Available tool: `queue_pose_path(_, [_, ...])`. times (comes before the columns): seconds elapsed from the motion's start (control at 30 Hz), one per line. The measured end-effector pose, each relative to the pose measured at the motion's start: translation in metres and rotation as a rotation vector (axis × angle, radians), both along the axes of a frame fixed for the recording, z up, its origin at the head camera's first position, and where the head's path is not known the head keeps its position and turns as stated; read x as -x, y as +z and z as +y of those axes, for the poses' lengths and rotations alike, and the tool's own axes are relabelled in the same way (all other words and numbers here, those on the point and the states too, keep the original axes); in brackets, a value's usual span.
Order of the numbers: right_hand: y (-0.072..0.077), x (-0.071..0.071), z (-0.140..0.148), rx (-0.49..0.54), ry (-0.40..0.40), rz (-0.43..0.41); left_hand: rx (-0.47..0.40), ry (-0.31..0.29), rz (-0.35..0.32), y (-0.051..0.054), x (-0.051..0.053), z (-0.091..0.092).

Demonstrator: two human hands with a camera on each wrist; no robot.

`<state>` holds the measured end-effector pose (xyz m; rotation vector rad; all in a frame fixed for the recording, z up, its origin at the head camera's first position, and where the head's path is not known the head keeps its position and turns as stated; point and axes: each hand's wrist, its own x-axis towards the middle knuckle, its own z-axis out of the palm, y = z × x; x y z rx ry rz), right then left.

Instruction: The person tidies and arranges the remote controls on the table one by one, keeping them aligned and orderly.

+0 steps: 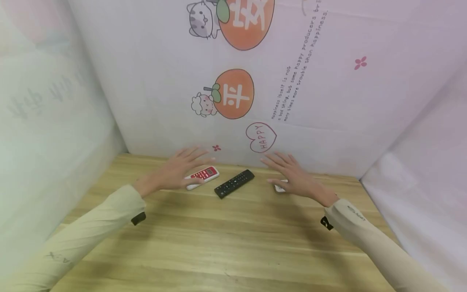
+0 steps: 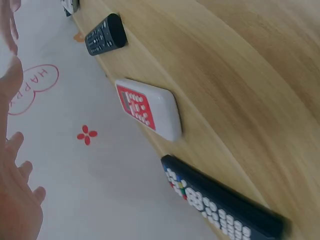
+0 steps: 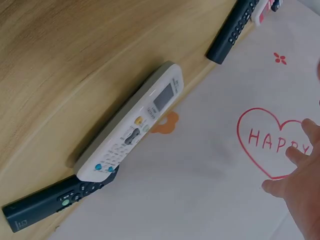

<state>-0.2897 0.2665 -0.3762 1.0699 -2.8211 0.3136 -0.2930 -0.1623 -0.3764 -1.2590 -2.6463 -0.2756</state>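
My left hand, fingers spread, hovers beside a red-and-white remote control, partly covering its lower end. In the left wrist view, a long black remote with coloured buttons lies near that one; the head view hides it behind the left hand. Between my hands rests a slim black remote. Fingers also outstretched, my right hand is over a white remote with a grey screen, mostly hidden in the head view. Another black remote touches that white one's lower end. Neither hand holds anything.
The remotes lie along the back edge of a wooden table. Behind it hangs a white printed cloth with orange drawings and a red heart. Further pale cloth walls stand at both sides.
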Motion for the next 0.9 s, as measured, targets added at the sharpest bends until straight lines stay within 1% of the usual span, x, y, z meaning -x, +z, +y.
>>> queue_pose_path(0.1, [-0.003, 0.006, 0.004, 0.013, 0.000, -0.003, -0.029, 0.029, -0.030, 0.000, 0.002, -0.006])
queue_pose_path(0.23, [-0.007, 0.010, 0.010, 0.025, -0.005, -0.016, -0.051, 0.070, -0.098, -0.002, 0.002, -0.016])
queue_pose_path(0.27, [-0.008, 0.011, 0.012, 0.024, -0.009, -0.017, -0.054, 0.079, -0.106, -0.003, 0.002, -0.018])
queue_pose_path(0.33, [-0.011, 0.013, 0.015, 0.021, -0.016, -0.013, -0.064, 0.091, -0.112, -0.005, 0.003, -0.023])
queue_pose_path(0.47, [-0.015, 0.015, 0.019, 0.019, -0.026, -0.006, -0.064, 0.108, -0.084, -0.010, 0.006, -0.032])
queue_pose_path(0.57, [-0.017, 0.016, 0.022, 0.019, -0.034, -0.014, -0.052, 0.121, -0.080, -0.012, 0.006, -0.038])
queue_pose_path(0.7, [-0.020, 0.016, 0.028, 0.014, -0.054, -0.014, -0.047, 0.153, -0.105, -0.013, 0.006, -0.045])
queue_pose_path(0.8, [-0.022, 0.018, 0.034, 0.023, -0.066, -0.012, -0.050, 0.179, -0.132, -0.014, 0.009, -0.050])
queue_pose_path(0.9, [-0.024, 0.019, 0.040, 0.036, -0.071, -0.010, -0.060, 0.189, -0.148, -0.016, 0.012, -0.056])
